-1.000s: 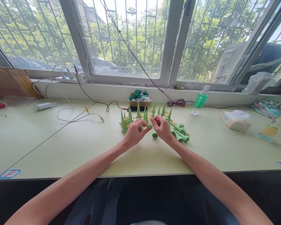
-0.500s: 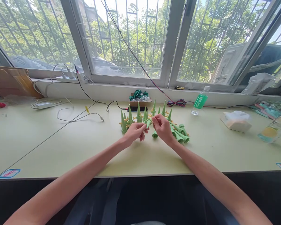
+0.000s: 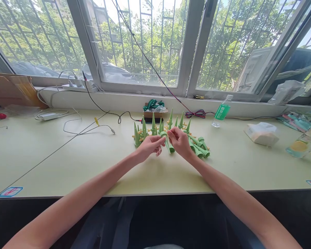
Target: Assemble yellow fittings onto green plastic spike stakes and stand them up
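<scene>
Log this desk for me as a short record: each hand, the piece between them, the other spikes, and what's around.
Left hand: fingertips beside the spike; grip unclear
Right hand: fingertips pinched at the spike's wide end
Green plastic spike: between the hands, slanted, tip pointing down toward the person
Upright spikes: a group beyond the hands
Lying spikes: a pile by the right hand
Behind: small cardboard box with crumpled green material
Farther right: green-labelled bottle, tissue pack
</scene>
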